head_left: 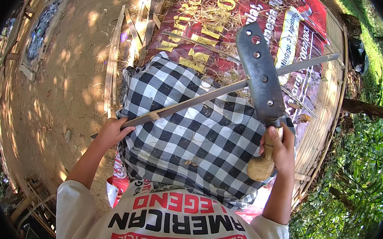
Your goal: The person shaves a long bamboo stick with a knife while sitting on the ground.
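Note:
My left hand is closed around the near end of a long bamboo strip, which slants up to the far right across my lap. In my right hand is a cleaver, gripped by its pale wooden handle. Its broad dark blade has several holes along it and points away from me. The blade crosses over the strip and hides a short stretch of it; whether its edge bites into the strip, I cannot tell. A black-and-white checkered cloth covers my legs beneath both.
A dark red printed banner lies ahead, strewn with thin shavings. Bamboo slats edge the seat at right, with green plants beyond. Wooden strips lean at left, near bare earth and a framed ash pit.

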`<state>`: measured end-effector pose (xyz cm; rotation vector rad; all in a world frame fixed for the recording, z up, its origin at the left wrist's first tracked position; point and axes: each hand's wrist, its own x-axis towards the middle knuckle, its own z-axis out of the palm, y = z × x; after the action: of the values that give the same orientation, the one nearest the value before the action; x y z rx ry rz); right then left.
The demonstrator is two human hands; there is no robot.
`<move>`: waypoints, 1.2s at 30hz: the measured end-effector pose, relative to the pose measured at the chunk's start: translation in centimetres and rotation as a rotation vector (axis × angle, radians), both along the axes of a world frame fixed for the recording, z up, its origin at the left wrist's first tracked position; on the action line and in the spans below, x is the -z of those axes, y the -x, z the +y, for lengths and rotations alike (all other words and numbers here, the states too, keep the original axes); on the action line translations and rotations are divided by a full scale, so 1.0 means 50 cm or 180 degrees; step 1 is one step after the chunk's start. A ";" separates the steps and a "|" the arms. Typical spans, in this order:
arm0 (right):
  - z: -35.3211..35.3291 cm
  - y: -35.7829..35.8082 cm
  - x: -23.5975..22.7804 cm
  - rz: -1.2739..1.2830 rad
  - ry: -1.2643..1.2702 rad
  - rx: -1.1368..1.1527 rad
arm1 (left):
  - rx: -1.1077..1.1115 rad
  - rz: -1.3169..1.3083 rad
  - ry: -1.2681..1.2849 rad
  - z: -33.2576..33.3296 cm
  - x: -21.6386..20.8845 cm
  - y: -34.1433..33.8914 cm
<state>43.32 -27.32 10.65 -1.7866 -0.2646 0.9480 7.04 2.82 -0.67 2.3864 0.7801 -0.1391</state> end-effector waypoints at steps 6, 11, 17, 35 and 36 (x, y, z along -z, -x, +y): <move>0.010 0.019 0.006 -0.0086 0.0015 0.0076 | -0.0040 -0.0034 -0.0026 -0.007 0.006 -0.006; 0.006 0.009 -0.003 0.0335 0.0128 -0.0101 | -0.0044 0.0008 -0.0071 -0.002 -0.010 -0.004; 0.015 0.018 0.001 -0.0185 -0.0018 0.0200 | -0.0132 -0.0175 -0.0088 -0.013 0.014 0.000; 0.008 0.051 0.029 0.0396 -0.0007 -0.0206 | -0.0130 0.0224 0.0262 0.002 -0.010 0.001; 0.010 0.039 0.016 0.0298 -0.0071 -0.0135 | -0.0102 0.0162 0.0224 -0.001 -0.001 -0.001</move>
<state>41.38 -26.83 9.83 -1.7170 -0.2535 1.0520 7.10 2.75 -0.60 2.3109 0.8232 -0.2114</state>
